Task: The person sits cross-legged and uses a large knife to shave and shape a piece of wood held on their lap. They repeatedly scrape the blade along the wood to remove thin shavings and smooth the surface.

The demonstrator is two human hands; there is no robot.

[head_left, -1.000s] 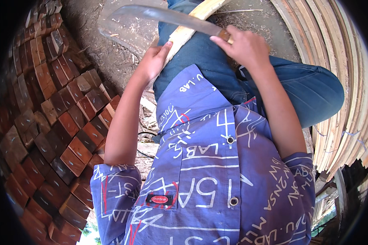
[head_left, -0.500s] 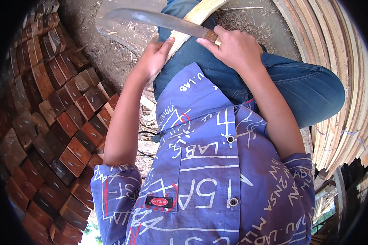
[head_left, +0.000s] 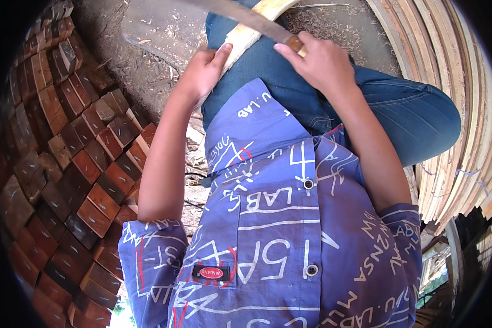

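A long machete (head_left: 252, 21) with a wooden handle is gripped in my right hand (head_left: 325, 65). Its blade points to the upper left, slightly blurred, and its tip runs out past the top edge. My left hand (head_left: 205, 74) is closed round the near end of a pale, curved strip of wood (head_left: 243, 38), thumb on top. This strip slants across my blue trousers (head_left: 279, 71) toward the top of the view. The blade crosses over the wood beyond my left thumb; whether they touch, I cannot tell.
Stacked reddish-brown wood blocks (head_left: 95, 208) rise along the left. On the right stands a bundle of long, pale curved wood strips (head_left: 448, 180). Shavings and chips lie on the dirt floor (head_left: 153, 33), and a thin stick (head_left: 322, 5) lies at the top.
The machete has swung up and away, so its tip has left the view. My right hand has shifted slightly right, while my left hand still holds the wood strip.
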